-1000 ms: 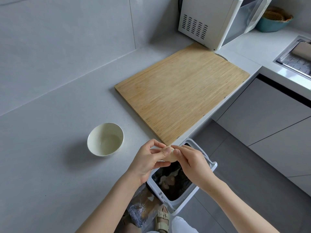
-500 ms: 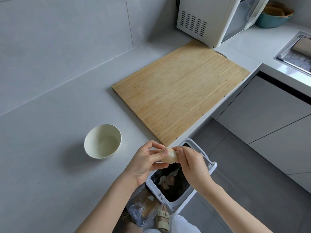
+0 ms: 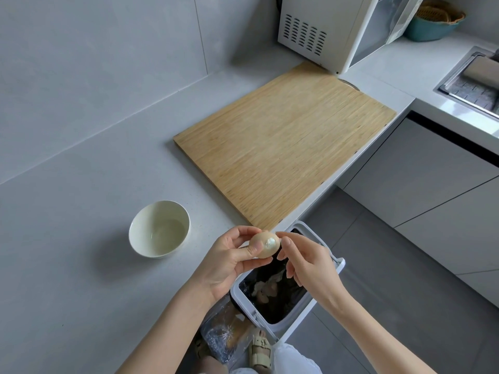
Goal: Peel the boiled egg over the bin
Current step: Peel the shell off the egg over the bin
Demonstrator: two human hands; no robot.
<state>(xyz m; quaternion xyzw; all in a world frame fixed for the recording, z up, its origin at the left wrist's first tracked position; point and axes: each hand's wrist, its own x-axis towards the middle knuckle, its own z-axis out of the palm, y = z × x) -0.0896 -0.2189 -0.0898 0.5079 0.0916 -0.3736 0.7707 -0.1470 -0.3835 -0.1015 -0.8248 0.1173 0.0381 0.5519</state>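
Observation:
A pale brown boiled egg (image 3: 266,244) with a small white peeled patch sits in the fingers of my left hand (image 3: 229,261), at the counter's front edge. Just right of it hovers my right hand (image 3: 307,263); its fingertips are close to the egg's right end, with nothing seen in them. Below both hands stands a white bin (image 3: 330,282) lined with a black bag, open at the top, with scraps inside.
A cream bowl (image 3: 159,232) stands on the grey counter to the left. A large wooden cutting board (image 3: 283,147) lies behind the hands, a white microwave (image 3: 332,31) beyond it. A sink (image 3: 475,82) is at far right. A plastic bag (image 3: 224,338) and my sandalled foot are by the bin.
My right hand's fingers have drawn slightly off the egg, and a white bare patch now shows on the shell. The egg stays in my left hand.

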